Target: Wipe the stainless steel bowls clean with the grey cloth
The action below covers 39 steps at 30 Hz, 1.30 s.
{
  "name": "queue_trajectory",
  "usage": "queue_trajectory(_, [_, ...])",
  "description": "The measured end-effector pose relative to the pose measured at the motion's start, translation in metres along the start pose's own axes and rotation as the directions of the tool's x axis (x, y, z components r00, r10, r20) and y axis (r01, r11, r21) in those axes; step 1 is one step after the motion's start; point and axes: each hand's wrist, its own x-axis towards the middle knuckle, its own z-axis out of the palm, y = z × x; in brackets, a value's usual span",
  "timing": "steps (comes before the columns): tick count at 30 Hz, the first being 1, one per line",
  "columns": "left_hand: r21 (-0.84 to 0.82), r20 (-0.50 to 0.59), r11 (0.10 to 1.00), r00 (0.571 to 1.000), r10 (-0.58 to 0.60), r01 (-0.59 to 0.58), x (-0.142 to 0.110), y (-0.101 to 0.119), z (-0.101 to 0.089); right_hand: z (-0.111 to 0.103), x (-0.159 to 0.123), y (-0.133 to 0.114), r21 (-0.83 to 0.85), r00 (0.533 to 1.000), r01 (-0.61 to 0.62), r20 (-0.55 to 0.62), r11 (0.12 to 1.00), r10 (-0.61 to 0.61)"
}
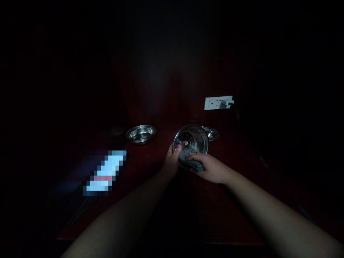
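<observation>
A shiny metal pot (202, 138) is tilted with its opening partly toward me, above the dark red table. My left hand (172, 161) grips its left side, the thumb over the rim. My right hand (212, 167) is closed on a folded grey cloth (191, 160), which lies against the pot's near rim and inner wall. A small red and white label or reflection shows inside the pot; which one I cannot tell. The fingers of my left hand are mostly hidden behind the pot.
A shallow metal bowl (141, 134) stands at the back left. Behind the pot, partly covered, lies a round metal lid or dish (214, 134). A bright blurred-out screen (107, 172) is at left. A white socket (215, 103) holds a plug; a thin cable (285, 190) runs at right.
</observation>
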Motion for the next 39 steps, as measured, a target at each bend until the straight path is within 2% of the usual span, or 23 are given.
queue_trajectory(9, [-0.017, 0.045, 1.0, 0.999, 0.015, -0.014, -0.001, 0.002, -0.001, 0.002, -0.002, 0.007, -0.051, 0.999, -0.011, -0.033, 0.999, 0.009])
queue_trajectory(12, [0.005, 0.103, 1.0, 0.995, 0.005, -0.005, -0.004, 0.007, -0.001, 0.001, -0.001, 0.004, -0.008, 0.998, -0.017, -0.059, 1.0, 0.017])
queue_trajectory(16, [-0.009, 0.138, 1.0, 0.99, 0.001, 0.0, -0.007, 0.011, 0.001, 0.001, 0.002, -0.001, 0.138, 0.998, 0.031, -0.067, 0.99, -0.022])
queue_trajectory(20, [-0.091, 0.026, 0.994, 0.998, -0.057, 0.059, -0.008, 0.008, 0.008, 0.008, 0.001, -0.007, 0.27, 0.997, 0.057, -0.074, 0.961, -0.039])
queue_trajectory(22, [-0.155, 0.03, 0.981, 0.993, -0.113, 0.116, -0.009, 0.007, 0.011, 0.012, 0.0, -0.009, 0.285, 0.994, 0.065, -0.107, 0.956, -0.036])
queue_trajectory(26, [-0.164, 0.149, 0.941, 0.95, -0.274, 0.297, -0.013, 0.009, 0.012, 0.013, 0.001, -0.012, 0.206, 0.989, 0.113, -0.117, 0.972, -0.091])
queue_trajectory(28, [-0.123, 0.19, 0.93, 0.928, -0.32, 0.346, -0.016, 0.01, 0.011, 0.011, 0.002, -0.012, 0.157, 0.989, 0.115, -0.108, 0.981, -0.099])
queue_trajectory(33, [-0.089, 0.197, 0.943, 0.933, -0.3, 0.322, -0.02, 0.01, 0.012, 0.005, 0.001, -0.007, 0.083, 0.985, 0.109, -0.144, 0.991, -0.096])
queue_trajectory(39, [-0.046, 0.297, 0.957, 0.918, -0.262, 0.288, -0.025, 0.014, 0.012, 0.0, 0.002, 0.003, -0.009, 0.977, 0.091, -0.192, 0.996, -0.091])
